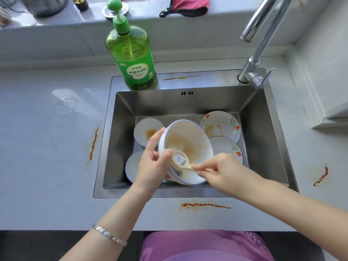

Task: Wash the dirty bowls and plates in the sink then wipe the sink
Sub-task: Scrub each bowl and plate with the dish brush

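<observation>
My left hand (152, 162) grips the rim of a white, blue-edged bowl (188, 140) smeared with orange sauce, tilted above the steel sink (263, 140). My right hand (220, 170) pinches the handle of a pale spoon (180, 160) whose head lies inside that bowl. A second dirty bowl (190, 178) sits right under it. A small stained bowl (146, 131) and a white dish (131, 166) lie at the sink's left. Two flowered plates (222, 125) (229, 147) lean at the right, the upper one stained.
A green dish-soap pump bottle (131, 59) stands on the sink's back ledge. The faucet (259, 53) rises at the back right. Orange sauce streaks (205, 205) mark the grey counter around the sink. A pink cloth (190, 4) lies on the windowsill.
</observation>
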The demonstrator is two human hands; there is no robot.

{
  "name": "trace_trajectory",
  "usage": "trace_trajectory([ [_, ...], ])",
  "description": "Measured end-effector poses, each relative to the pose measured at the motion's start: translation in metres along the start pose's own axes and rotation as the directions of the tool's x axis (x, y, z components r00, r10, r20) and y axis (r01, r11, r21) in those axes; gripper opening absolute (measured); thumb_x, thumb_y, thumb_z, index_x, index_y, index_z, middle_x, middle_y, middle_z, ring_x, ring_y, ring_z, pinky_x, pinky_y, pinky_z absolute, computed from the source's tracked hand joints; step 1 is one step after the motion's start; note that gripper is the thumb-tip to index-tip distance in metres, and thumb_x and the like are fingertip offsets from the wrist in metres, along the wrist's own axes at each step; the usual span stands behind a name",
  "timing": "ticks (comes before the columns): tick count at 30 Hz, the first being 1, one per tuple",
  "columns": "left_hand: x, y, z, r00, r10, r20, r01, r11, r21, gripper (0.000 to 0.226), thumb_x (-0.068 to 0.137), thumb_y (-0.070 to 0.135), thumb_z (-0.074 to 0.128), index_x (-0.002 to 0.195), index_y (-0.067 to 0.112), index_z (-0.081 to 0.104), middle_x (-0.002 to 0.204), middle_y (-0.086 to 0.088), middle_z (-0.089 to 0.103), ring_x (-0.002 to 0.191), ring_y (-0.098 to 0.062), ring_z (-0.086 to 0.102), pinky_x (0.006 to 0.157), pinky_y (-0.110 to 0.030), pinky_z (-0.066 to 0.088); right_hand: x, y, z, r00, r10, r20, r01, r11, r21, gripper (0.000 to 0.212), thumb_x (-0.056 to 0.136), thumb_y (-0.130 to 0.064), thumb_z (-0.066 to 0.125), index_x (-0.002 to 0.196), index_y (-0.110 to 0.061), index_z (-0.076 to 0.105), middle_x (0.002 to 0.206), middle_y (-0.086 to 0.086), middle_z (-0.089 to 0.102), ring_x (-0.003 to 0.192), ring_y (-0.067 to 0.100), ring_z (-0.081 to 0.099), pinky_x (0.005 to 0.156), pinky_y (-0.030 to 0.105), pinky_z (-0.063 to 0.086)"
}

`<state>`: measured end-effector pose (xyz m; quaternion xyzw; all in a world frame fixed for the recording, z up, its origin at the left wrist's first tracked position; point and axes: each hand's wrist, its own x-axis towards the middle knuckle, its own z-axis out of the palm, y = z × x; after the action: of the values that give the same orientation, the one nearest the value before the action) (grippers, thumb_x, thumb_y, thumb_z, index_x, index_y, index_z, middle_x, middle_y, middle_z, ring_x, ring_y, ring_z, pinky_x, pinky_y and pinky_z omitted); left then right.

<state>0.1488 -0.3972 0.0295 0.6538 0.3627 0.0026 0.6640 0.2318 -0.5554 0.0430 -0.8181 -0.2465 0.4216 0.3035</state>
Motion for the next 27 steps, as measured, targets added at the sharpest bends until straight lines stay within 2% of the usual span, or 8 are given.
trace_trajectory([
  [2, -0.002, -0.002, 0.004, 1.000, -0.012, 0.025, 0.012, 1.000, -0.002, 0.048, 0.073, 0.024, 0.054, 0.108, 0.057, 0.048, 0.076, -0.012, 0.055, 0.071, -0.023, 0.059, 0.064, -0.039, 0.057, 0.009, -0.001, -0.009, 0.996, -0.007, -0.092, 0.010, 1.000, 0.024, 0.024, 0.091, -0.012, 0.056, 0.112, -0.014, 0.067, 0.055, -0.026, 0.062, 0.061, -0.017, 0.057, 0.059, 0.000, 0.039],
  [5, 0.003, 0.001, -0.001, 1.000, -0.006, 0.004, 0.006, 0.998, -0.066, 0.046, 0.088, 0.012, 0.054, 0.108, 0.053, 0.046, 0.075, -0.005, 0.061, 0.062, -0.011, 0.066, 0.052, -0.031, 0.057, 0.014, 0.011, -0.010, 0.980, 0.010, -0.199, -0.020, 0.999, -0.046, 0.024, 0.092, -0.019, 0.056, 0.113, -0.021, 0.068, 0.096, -0.005, 0.071, 0.093, 0.005, 0.062, 0.079, 0.015, 0.044],
  [10, 0.004, 0.004, -0.001, 1.000, 0.000, -0.003, 0.000, 0.999, -0.039, 0.048, 0.090, 0.007, 0.048, 0.119, 0.046, 0.046, 0.076, -0.003, 0.062, 0.063, -0.009, 0.064, 0.047, -0.026, 0.054, 0.011, -0.007, -0.004, 0.997, -0.042, -0.069, 0.043, 0.999, 0.024, 0.024, 0.091, -0.012, 0.056, 0.113, -0.014, 0.067, 0.044, -0.029, 0.053, 0.054, -0.016, 0.053, 0.060, 0.000, 0.038],
  [14, 0.007, 0.007, -0.009, 1.000, -0.005, 0.002, 0.005, 0.999, -0.042, 0.050, 0.091, 0.003, 0.045, 0.122, 0.042, 0.045, 0.075, -0.002, 0.061, 0.059, -0.007, 0.065, 0.050, -0.033, 0.057, 0.019, 0.000, -0.009, 0.990, 0.008, -0.143, -0.020, 0.997, -0.079, 0.025, 0.092, -0.021, 0.055, 0.113, -0.024, 0.067, 0.099, -0.003, 0.070, 0.089, 0.011, 0.064, 0.082, 0.021, 0.047],
  [19, 0.008, 0.006, -0.015, 0.999, 0.030, 0.029, -0.032, 0.996, 0.080, 0.053, 0.068, 0.025, 0.051, 0.112, 0.055, 0.048, 0.090, -0.016, 0.056, 0.081, -0.032, 0.059, 0.063, -0.045, 0.058, 0.016, -0.005, -0.006, 0.999, -0.006, -0.041, 0.006, 1.000, 0.003, 0.024, 0.092, -0.014, 0.056, 0.113, -0.018, 0.067, 0.050, -0.026, 0.057, 0.055, -0.016, 0.055, 0.059, 0.001, 0.039],
  [22, 0.011, 0.005, -0.018, 0.996, 0.080, 0.026, -0.082, 0.990, 0.118, 0.054, 0.066, 0.025, 0.050, 0.108, 0.059, 0.048, 0.077, -0.004, 0.054, 0.071, -0.023, 0.055, 0.064, -0.040, 0.057, 0.026, 0.004, -0.011, 0.994, 0.054, -0.096, -0.056, 0.998, -0.016, 0.023, 0.092, -0.019, 0.056, 0.111, -0.020, 0.069, 0.070, -0.014, 0.066, 0.060, -0.007, 0.060, 0.060, 0.006, 0.045],
  [25, 0.017, 0.008, -0.023, 0.991, 0.129, 0.035, -0.133, 0.970, 0.203, 0.051, 0.066, 0.025, 0.048, 0.105, 0.057, 0.049, 0.059, 0.012, 0.049, 0.060, -0.007, 0.046, 0.059, -0.023, 0.050, 0.020, -0.005, -0.005, 0.986, 0.056, 0.159, -0.074, 0.992, 0.105, 0.021, 0.090, -0.017, 0.057, 0.105, -0.018, 0.071, 0.041, -0.013, 0.046, 0.034, 0.003, 0.035, 0.040, 0.008, 0.027],
  [27, 0.021, 0.010, -0.027, 0.989, 0.103, 0.105, -0.128, 0.956, 0.265, 0.048, 0.068, 0.027, 0.047, 0.105, 0.057, 0.051, 0.069, -0.001, 0.052, 0.066, -0.009, 0.052, 0.063, -0.019, 0.050, 0.021, -0.007, -0.015, 0.959, 0.101, 0.265, -0.137, 0.983, 0.123, 0.020, 0.089, -0.016, 0.058, 0.101, -0.020, 0.074, 0.048, -0.007, 0.047, 0.038, 0.006, 0.031, 0.039, 0.015, 0.028],
])
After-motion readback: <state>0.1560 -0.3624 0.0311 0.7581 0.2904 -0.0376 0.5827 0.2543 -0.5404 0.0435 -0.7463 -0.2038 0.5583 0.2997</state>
